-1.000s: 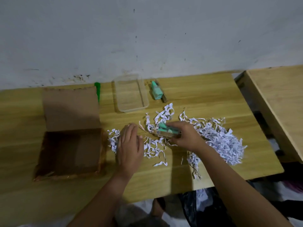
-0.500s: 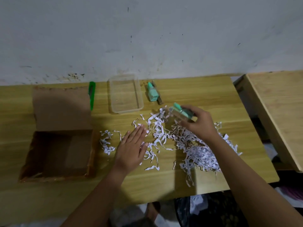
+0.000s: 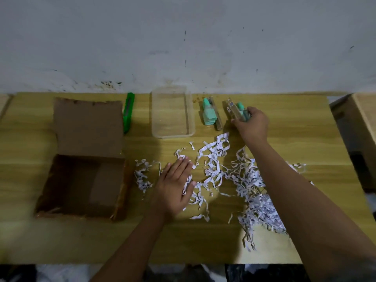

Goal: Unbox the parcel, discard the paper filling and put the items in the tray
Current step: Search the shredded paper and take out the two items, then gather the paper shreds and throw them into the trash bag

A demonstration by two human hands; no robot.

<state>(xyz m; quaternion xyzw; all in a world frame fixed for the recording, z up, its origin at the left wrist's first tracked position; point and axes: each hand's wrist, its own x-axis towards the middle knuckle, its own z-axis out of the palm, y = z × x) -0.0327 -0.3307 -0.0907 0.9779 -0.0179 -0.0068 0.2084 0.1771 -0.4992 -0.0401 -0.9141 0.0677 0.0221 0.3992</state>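
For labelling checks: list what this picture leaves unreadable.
All in the head view:
1. Held pack: near end covered by the right hand; label too small to read.
2. Box interior: dark and blurred.
3. Paper: partly hidden under the right forearm and the left hand.

- One wide-angle view is taken from the head, above the near edge of the table (image 3: 295,123), and is faced forward and down.
- The tabletop is seen from close by, left to right, with the wall (image 3: 183,37) filling the far part.
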